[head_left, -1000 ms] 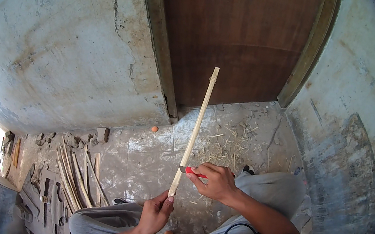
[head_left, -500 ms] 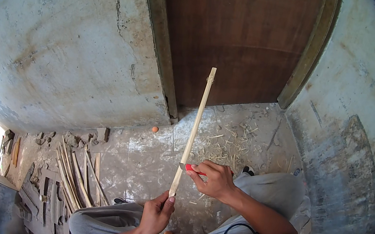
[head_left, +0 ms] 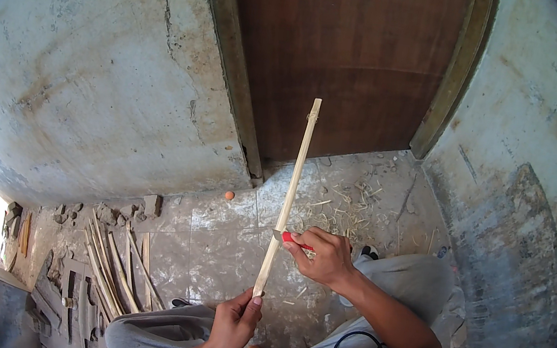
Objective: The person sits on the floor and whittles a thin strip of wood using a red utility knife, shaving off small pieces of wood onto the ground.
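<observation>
My left hand (head_left: 233,326) is closed around the lower part of a long, pale bamboo strip (head_left: 298,166), thumb on top. The strip slants up and away from me, with a knot near its far end. In my right hand (head_left: 325,257) is a knife with a red handle (head_left: 289,237), gripped in closed fingers. Its short blade lies against the strip about midway along, above my left hand. My right fingers cover most of the handle.
Thin curled shavings (head_left: 340,215) litter the tiled floor before the brown door (head_left: 351,63). Several more strips (head_left: 110,264) lie at the left, by a dusty grey slotted frame (head_left: 74,288). A small orange ball-like thing (head_left: 230,196) is near the wall. A black cord (head_left: 369,336) loops over my lap.
My right hand and the knife have moved slightly up along the strip, away from my left hand. My left hand still holds the strip in nearly the same place.
</observation>
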